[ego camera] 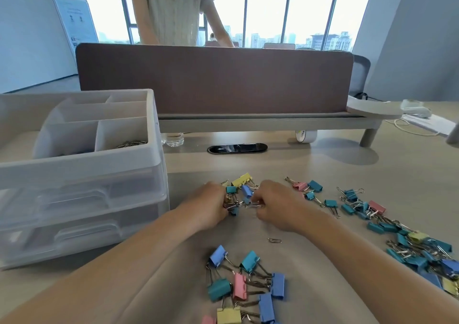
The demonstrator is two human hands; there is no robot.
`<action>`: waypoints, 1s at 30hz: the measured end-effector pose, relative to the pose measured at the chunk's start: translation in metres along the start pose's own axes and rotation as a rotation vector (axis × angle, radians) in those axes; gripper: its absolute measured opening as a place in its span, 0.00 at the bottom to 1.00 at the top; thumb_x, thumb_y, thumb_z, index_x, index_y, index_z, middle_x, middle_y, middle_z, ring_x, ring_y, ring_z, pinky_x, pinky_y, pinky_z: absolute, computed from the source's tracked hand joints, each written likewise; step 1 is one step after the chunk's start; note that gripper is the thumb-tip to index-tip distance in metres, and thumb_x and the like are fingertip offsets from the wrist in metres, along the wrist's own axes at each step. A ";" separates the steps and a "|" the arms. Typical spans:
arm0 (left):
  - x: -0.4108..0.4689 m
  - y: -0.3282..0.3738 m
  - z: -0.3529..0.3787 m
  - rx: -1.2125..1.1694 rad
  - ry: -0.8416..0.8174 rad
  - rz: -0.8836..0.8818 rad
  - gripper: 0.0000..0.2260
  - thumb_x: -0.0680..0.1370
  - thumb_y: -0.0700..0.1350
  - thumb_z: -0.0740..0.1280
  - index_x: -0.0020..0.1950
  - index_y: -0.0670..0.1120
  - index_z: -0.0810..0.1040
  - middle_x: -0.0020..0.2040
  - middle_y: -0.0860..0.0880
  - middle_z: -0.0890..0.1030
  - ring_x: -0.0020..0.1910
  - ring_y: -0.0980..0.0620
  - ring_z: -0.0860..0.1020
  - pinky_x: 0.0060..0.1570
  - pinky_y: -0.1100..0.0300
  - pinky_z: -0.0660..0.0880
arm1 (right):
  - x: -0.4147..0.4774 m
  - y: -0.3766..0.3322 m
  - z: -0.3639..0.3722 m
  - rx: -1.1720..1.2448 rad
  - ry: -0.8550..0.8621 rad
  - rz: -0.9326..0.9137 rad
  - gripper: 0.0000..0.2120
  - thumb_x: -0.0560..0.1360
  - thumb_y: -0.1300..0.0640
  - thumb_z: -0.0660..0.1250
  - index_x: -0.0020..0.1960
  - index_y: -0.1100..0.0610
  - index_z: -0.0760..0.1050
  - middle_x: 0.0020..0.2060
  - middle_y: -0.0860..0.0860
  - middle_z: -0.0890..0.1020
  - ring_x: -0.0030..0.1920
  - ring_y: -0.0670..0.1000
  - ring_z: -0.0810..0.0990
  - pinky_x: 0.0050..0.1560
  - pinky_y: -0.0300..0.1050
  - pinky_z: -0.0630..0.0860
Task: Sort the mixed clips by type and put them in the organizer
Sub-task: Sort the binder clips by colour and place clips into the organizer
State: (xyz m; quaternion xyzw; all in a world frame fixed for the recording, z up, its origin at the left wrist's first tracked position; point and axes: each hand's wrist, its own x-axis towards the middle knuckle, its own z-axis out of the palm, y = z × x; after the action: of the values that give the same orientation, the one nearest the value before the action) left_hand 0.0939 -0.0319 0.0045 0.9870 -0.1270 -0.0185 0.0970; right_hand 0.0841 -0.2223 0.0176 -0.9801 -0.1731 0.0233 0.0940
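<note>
Coloured binder clips lie in groups on the desk: a small mixed pile (242, 188) between my hands, larger clips (244, 287) near the front edge, and a long scatter (397, 231) on the right. My left hand (211, 205) has its fingers curled round small clips at the pile's left side. My right hand (275, 203) pinches a silver clip at the pile's right. A single paper clip (274, 240) lies just below my right hand. The white organizer (82, 174) stands at the left, with paper clips (130, 144) in one top compartment.
A brown desk divider (213, 80) closes off the back, with a person standing behind it. A black cable port (237, 148), a tape roll (305, 136) and a clear bottle base (173, 139) sit under the shelf. Papers and a white device lie at the far right.
</note>
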 end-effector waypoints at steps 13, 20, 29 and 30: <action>0.005 0.014 -0.011 -0.063 -0.019 0.066 0.06 0.73 0.43 0.66 0.37 0.44 0.73 0.42 0.46 0.71 0.40 0.43 0.75 0.39 0.56 0.73 | 0.053 0.004 -0.005 -0.065 -0.073 0.011 0.14 0.75 0.61 0.63 0.59 0.55 0.79 0.49 0.52 0.77 0.45 0.53 0.77 0.40 0.46 0.74; 0.011 0.011 -0.002 -0.024 -0.056 0.144 0.04 0.73 0.43 0.63 0.39 0.44 0.74 0.46 0.46 0.74 0.41 0.44 0.76 0.41 0.53 0.77 | 0.057 0.002 -0.005 -0.062 -0.076 -0.002 0.13 0.73 0.61 0.66 0.56 0.53 0.79 0.50 0.52 0.78 0.46 0.53 0.77 0.35 0.42 0.67; 0.012 0.008 0.000 0.008 -0.103 0.172 0.12 0.76 0.50 0.70 0.54 0.44 0.79 0.53 0.47 0.74 0.47 0.45 0.77 0.43 0.56 0.74 | 0.053 0.006 -0.010 -0.030 0.046 -0.032 0.09 0.74 0.56 0.68 0.55 0.53 0.78 0.48 0.50 0.74 0.44 0.52 0.75 0.41 0.43 0.69; 0.011 0.009 -0.001 0.011 -0.105 0.174 0.12 0.76 0.50 0.70 0.54 0.44 0.79 0.54 0.47 0.74 0.47 0.45 0.77 0.44 0.57 0.74 | 0.051 0.008 -0.013 -0.026 0.050 -0.019 0.09 0.75 0.56 0.68 0.55 0.53 0.79 0.47 0.50 0.74 0.44 0.51 0.75 0.40 0.43 0.69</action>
State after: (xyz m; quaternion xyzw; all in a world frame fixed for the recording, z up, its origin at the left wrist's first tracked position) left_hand 0.1028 -0.0429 0.0069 0.9704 -0.2175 -0.0610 0.0859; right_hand 0.1357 -0.2144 0.0283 -0.9798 -0.1803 -0.0044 0.0860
